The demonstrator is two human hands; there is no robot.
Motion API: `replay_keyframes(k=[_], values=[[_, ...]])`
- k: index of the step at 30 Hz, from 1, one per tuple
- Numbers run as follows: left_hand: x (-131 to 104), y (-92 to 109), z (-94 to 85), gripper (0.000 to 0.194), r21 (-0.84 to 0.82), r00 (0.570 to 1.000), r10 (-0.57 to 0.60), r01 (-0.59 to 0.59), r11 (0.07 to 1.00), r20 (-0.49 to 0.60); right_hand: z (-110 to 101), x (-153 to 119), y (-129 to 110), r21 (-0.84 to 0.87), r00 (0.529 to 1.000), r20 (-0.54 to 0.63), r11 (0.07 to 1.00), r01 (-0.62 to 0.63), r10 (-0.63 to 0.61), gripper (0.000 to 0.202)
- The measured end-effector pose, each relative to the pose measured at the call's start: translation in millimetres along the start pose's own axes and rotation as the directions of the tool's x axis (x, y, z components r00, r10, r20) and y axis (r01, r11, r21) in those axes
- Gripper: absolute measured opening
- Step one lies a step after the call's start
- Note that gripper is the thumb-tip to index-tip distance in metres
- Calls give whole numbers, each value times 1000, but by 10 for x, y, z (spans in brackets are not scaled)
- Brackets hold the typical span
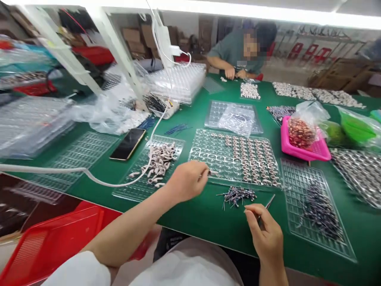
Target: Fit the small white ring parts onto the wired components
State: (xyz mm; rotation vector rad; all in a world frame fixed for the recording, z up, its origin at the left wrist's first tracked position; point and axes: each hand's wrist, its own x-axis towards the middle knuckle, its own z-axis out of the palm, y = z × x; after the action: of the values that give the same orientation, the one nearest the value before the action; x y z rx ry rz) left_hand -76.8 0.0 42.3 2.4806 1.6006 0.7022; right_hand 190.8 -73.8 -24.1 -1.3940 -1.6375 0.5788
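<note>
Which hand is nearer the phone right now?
Left. The left hand is to the right of the phone; the right hand is much farther right, closer to the body.

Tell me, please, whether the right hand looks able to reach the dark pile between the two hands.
Probably yes: the right hand is close to the dark pile, with only green tabletop visible between them.

Bright strip light (268,14) overhead, left edge motion-blurred
</note>
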Motion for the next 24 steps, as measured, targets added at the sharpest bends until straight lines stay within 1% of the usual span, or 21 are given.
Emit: replay_keyframes(k=[1, 2, 3, 6, 8, 10, 11, 13, 15, 16, 19, 21, 22, 24], values=[[-21, -148, -86, 26, 64, 995, -101, 101, 993, -8, -1, -3, 8, -6, 1000, 0, 1000, 10, -10, 12], [-48, -295, -169, 26, 134, 977, -214, 215, 967, -23, -2, -6, 14, -12, 1000, 4, 1000, 19, -19, 13], [-78, -437, -246, 27, 179, 958, -282, 287, 941, -50, -3, -9, 18, -17, 1000, 8, 1000, 27, -27, 13], [-175, -805, -426, 28, 256, 906, -405, 423, 869, -124, -1, -12, 26, -19, 999, 20, 999, 30, -29, 14], [-229, -999, -499, 27, 293, 877, -455, 480, 827, -152, 4, -8, 26, -14, 999, 24, 999, 29, -29, 15], [-262, -1151, -530, 28, 326, 865, -475, 500, 802, -158, 11, -2, 16, -3, 999, 24, 999, 37, -37, 15], [-264, -1207, -529, 29, 339, 869, -471, 494, 801, -155, 14, 2, 7, 7, 999, 25, 999, 44, -44, 16], [-231, -1262, -485, 29, 350, 892, -431, 451, 821, -137, 23, 9, -17, 33, 998, 31, 998, 54, -55, 17], [-141, -1218, -383, 30, 336, 925, -361, 380, 862, -119, 34, 18, -43, 60, 997, 36, 996, 65, -67, 18], [-74, -1156, -312, 31, 319, 941, -320, 337, 886, -108, 40, 23, -54, 72, 996, 37, 995, 73, -76, 18], [212, -843, -49, 33, 240, 984, -175, 180, 954, -43, 55, 33, -72, 93, 994, 33, 991, 98, -101, 17], [470, -605, 141, 33, 176, 997, -77, 71, 982, 27, 59, 34, -72, 99, 993, 36, 989, 106, -110, 16], [617, -501, 234, 32, 150, 997, -45, 36, 988, 57, 60, 33, -68, 100, 993, 39, 989, 107, -112, 16], [927, -347, 412, 30, 116, 994, -21, 8, 993, 104, 62, 31, -58, 103, 993, 42, 989, 109, -114, 15]])
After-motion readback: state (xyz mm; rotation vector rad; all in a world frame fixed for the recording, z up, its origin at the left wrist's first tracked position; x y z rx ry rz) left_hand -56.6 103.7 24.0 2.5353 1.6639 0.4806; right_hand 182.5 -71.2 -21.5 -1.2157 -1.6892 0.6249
